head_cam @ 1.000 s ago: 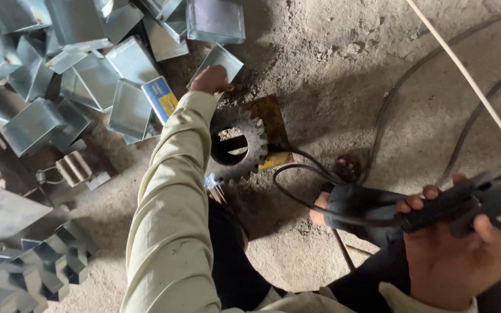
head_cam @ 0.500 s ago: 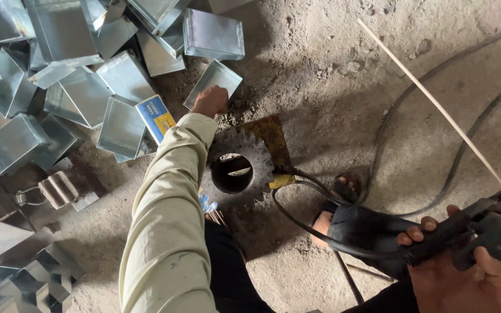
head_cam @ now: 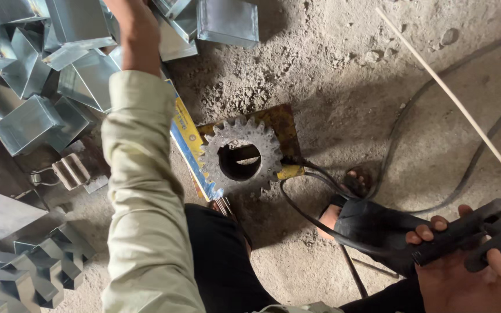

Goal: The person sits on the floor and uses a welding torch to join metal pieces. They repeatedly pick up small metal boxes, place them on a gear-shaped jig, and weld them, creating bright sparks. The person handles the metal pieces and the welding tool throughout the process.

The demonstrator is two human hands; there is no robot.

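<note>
While left hand (head_cam: 137,29) reaches metal boxes (head_cam: 76,64) (grip unclear) | right hand (head_cam: 471,278) clenches welding holder (head_cam: 465,229)

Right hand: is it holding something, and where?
Yes. The right hand grips a dark welding rod holder by its handle, a thin rod sticking out.

Pale khaki long sleeve (head_cam: 140,191) with buttoned-looking cuff, dark trousers (head_cam: 221,261), bare hands.

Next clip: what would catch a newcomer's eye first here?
The toothed metal gear lying flat on the dusty ground at centre stands out first. At upper left, the left hand reaches into a heap of shiny sheet-metal boxes. At lower right, the right hand grips a dark welding holder with a thin rod.
</note>
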